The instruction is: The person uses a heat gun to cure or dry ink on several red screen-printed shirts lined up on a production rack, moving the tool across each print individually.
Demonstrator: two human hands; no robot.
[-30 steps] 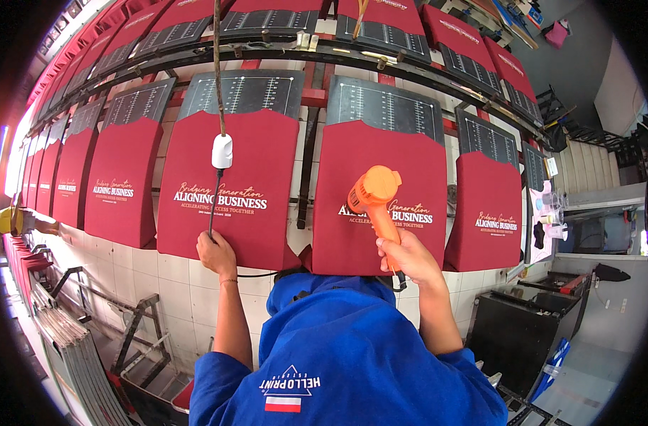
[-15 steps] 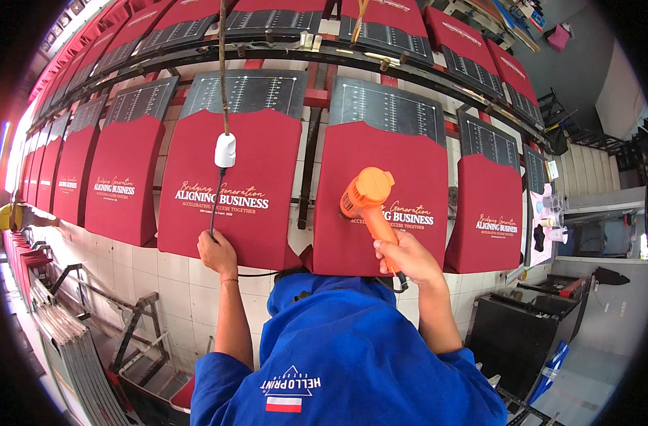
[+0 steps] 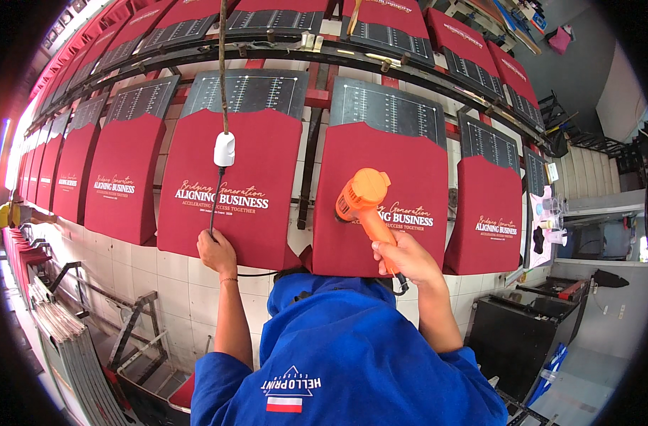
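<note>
My right hand (image 3: 411, 260) is wrapped round the handle of an orange heat gun (image 3: 367, 201). Its nozzle points left, close over the printed part of a dark red shirt panel (image 3: 381, 163). That panel lies stretched on a black board with white scale marks (image 3: 391, 106). A black cord (image 3: 215, 202) runs down from a white socket (image 3: 224, 150) that hangs on a brown cable. Closed on this cord is my left hand (image 3: 217, 252), just over the lower edge of the neighbouring red shirt panel (image 3: 232, 156). Part of the print beneath the heat gun is hidden.
More red shirt panels on boards stand in rows left and right, such as one at the right (image 3: 484, 206). A dark metal rail (image 3: 267, 53) crosses behind. Lower left are stacked frames (image 3: 75, 341); a black cabinet (image 3: 512, 341) stands lower right.
The heat gun and my right hand have shifted very slightly left. My left hand stays on the cord.
</note>
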